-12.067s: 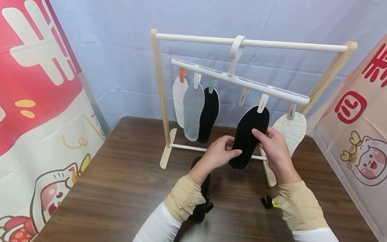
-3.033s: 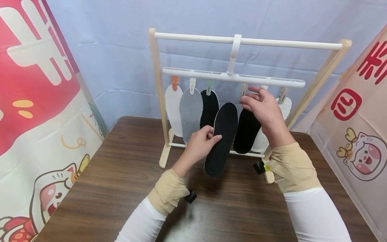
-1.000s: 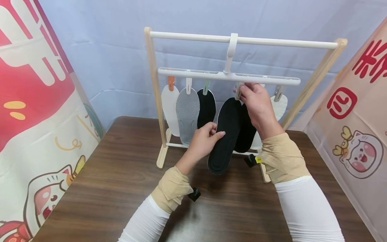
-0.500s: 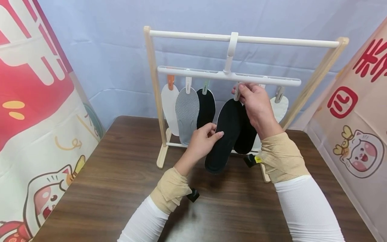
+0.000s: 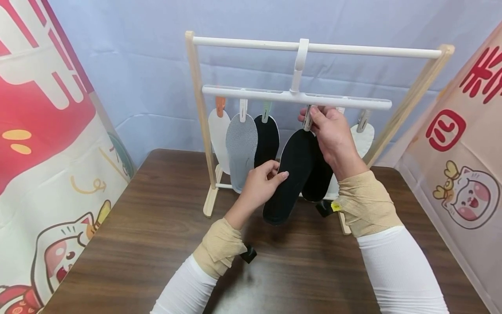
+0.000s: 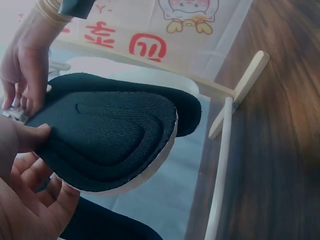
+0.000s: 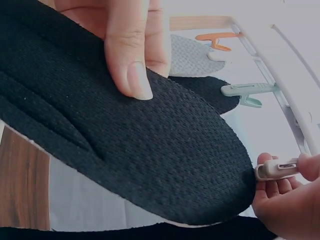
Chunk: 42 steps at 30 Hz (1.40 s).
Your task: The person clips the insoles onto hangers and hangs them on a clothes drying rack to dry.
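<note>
My left hand (image 5: pixel 259 185) pinches a black insole (image 5: pixel 293 174) by its left side, thumb on the face, fingers behind. Tilted, it has its toe end up at a grey clip (image 5: pixel 307 120). The right hand (image 5: pixel 333 135) pinches that clip between thumb and fingers. In the right wrist view the clip's mouth (image 7: pixel 261 172) meets the insole's edge; I cannot tell whether it bites. Above runs the white hanger bar (image 5: pixel 251 93). Just behind hangs another black insole (image 5: pixel 319 179), partly covered. A white quilted insole (image 5: pixel 362 139) hangs at the right, partly behind the right hand.
On the left side of the hanger are a white insole (image 5: pixel 219 141), a grey insole (image 5: pixel 241 144) and a black insole (image 5: pixel 266 141), each clipped. The hanger hooks onto a wooden rack (image 5: pixel 408 109) on the brown table (image 5: pixel 157 253). Printed cloths stand at both sides.
The insole lay on the table 12 seconds ago while both hands held the clipped one. Since 3 seconds ago the clip and insole top have met; lately the insole's lower end shifts slightly left.
</note>
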Each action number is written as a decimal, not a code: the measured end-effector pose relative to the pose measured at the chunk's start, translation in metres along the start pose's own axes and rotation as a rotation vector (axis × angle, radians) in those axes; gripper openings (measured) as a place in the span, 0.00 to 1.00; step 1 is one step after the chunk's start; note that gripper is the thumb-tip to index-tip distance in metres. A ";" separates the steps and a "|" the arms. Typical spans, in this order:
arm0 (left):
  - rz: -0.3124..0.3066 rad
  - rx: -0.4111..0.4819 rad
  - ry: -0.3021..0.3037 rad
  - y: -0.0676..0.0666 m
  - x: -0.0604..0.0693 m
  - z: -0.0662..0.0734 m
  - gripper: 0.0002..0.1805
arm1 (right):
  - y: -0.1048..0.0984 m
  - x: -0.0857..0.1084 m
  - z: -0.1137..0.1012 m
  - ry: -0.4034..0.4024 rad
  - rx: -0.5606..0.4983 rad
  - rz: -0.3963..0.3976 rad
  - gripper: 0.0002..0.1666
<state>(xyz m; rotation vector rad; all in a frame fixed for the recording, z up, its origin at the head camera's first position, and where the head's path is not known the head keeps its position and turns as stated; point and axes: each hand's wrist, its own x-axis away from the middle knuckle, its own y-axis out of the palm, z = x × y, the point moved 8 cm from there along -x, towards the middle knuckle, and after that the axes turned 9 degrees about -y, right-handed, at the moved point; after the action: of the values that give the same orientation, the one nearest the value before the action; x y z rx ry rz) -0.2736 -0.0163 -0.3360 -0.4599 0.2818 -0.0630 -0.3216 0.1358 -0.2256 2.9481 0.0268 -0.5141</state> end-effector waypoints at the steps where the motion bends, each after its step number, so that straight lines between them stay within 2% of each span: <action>1: -0.001 0.004 0.002 0.000 0.000 0.000 0.08 | 0.000 0.000 -0.001 -0.005 0.000 -0.002 0.10; 18: -0.003 0.031 0.023 0.001 -0.001 0.005 0.08 | -0.001 0.001 -0.004 -0.042 -0.027 0.012 0.07; 36: -0.006 0.061 0.015 0.000 -0.004 0.003 0.08 | -0.001 0.000 -0.003 -0.048 -0.039 0.024 0.07; 42: -0.004 0.043 0.009 -0.001 -0.005 0.005 0.09 | 0.000 0.000 -0.003 -0.055 -0.064 0.025 0.08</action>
<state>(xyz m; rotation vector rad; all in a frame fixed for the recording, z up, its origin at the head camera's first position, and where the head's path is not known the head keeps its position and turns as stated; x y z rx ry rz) -0.2775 -0.0140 -0.3302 -0.4174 0.2876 -0.0753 -0.3208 0.1366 -0.2223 2.8668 0.0004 -0.5790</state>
